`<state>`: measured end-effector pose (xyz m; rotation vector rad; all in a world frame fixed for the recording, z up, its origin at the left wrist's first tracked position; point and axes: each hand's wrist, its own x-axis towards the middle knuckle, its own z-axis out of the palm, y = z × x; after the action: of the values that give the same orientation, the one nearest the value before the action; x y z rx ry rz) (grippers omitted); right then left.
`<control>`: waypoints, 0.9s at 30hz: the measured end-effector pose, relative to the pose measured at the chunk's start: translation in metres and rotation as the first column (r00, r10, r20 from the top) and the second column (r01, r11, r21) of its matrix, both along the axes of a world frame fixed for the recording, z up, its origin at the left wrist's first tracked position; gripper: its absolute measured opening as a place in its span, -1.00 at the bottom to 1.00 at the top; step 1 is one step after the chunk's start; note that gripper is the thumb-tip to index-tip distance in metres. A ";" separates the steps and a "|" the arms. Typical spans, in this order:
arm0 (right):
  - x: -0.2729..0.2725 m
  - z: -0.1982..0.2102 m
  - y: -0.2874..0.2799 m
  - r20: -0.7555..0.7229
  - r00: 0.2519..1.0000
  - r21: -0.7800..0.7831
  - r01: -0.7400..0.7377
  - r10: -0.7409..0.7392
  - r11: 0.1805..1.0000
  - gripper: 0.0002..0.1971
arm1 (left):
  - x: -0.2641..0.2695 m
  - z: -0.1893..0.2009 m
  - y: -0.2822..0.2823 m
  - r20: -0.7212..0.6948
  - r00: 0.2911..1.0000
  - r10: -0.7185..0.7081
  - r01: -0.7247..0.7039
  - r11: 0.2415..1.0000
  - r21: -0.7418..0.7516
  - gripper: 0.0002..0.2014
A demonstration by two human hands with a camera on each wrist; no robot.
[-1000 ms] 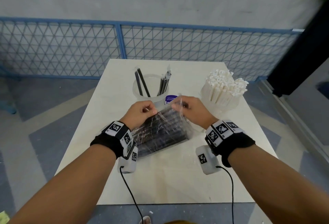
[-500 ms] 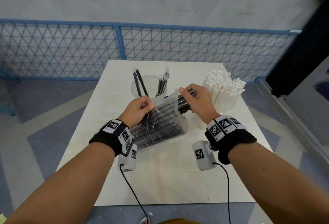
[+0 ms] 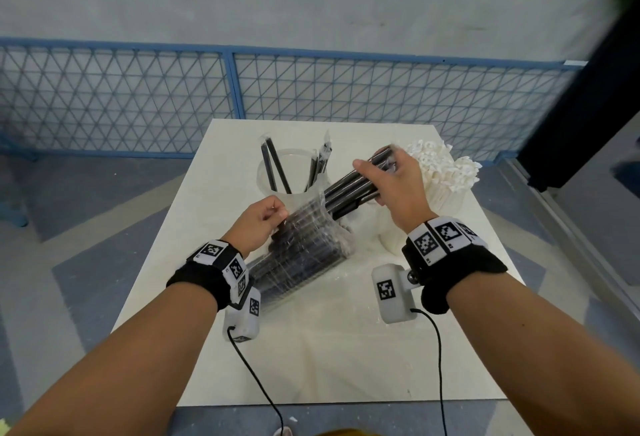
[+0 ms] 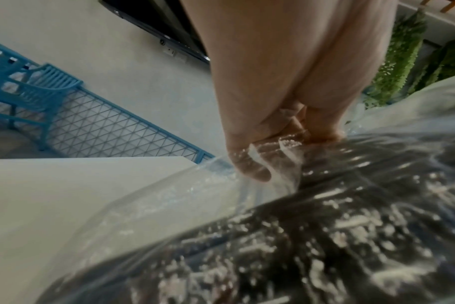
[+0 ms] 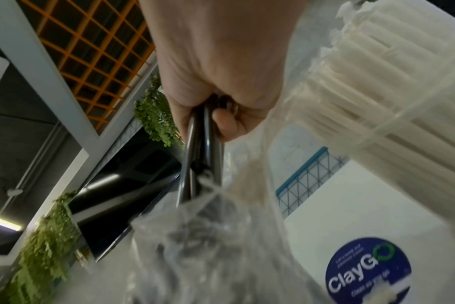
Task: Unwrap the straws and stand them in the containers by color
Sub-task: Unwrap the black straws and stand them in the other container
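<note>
Here, right hand grips bundle of black straws, half out of clear bag (bag lies on table). Left hand pinches bag's open edge. Clear cup behind holds few black straws; white straws fill cup at right.

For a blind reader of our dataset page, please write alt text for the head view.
The right hand pulls a bunch of black straws out of a clear plastic bag that the left hand pinches, above a white table. Behind stand two clear containers, one nearly empty, one packed with white straws.
</note>
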<state>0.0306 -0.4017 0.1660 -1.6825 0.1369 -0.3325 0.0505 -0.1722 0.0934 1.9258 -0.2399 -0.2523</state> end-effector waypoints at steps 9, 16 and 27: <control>-0.011 -0.006 0.015 -0.125 0.974 0.309 -0.140 0.186 0.941 -0.72 | 0.002 0.003 -0.005 0.004 1.000 -0.027 0.027 0.999 -0.036 -0.77; 0.005 -0.004 0.017 -0.038 0.956 0.651 -0.198 0.292 0.733 -0.74 | 0.001 -0.003 -0.005 -0.016 0.997 -0.076 0.077 0.995 0.060 -0.77; 0.026 0.005 -0.003 -0.023 0.998 0.439 -0.047 0.063 0.897 -0.84 | 0.009 -0.020 -0.003 -0.129 0.981 -0.148 0.166 0.976 0.141 -0.76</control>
<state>0.0568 -0.4048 0.1712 -1.2405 0.1767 -0.2078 0.0595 -0.1751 0.0730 2.0356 -0.3028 -0.5005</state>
